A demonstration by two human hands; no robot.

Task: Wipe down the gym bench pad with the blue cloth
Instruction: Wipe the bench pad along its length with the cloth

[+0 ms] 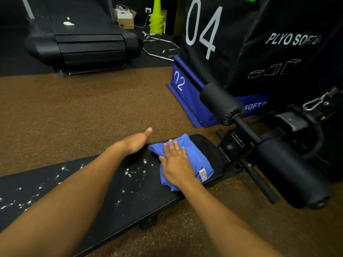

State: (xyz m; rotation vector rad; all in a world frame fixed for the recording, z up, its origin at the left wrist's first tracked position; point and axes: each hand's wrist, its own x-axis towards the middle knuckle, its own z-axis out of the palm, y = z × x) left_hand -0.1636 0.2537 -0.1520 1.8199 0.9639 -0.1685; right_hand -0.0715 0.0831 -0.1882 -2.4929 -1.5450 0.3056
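Observation:
The black gym bench pad (pixel 115 206) runs from the lower left up to the centre right, speckled with white powder along its middle and left. A folded blue cloth (pixel 202 160) with a small red and white label lies on the pad's far end. My right hand (pixel 176 164) presses flat on the cloth, fingers spread. My left hand (pixel 137 141) rests on the pad's far edge just left of the cloth, thumb pointing away, holding nothing that I can see.
Black foam rollers (pixel 219 101) and the bench frame (pixel 246 145) stand at the pad's right end. Stacked plyo soft boxes (pixel 259 43) marked 04 and 02 rise behind. A treadmill (pixel 83 39), a hex bar (pixel 159 47) and green cones (pixel 156 17) sit farther back on the brown floor.

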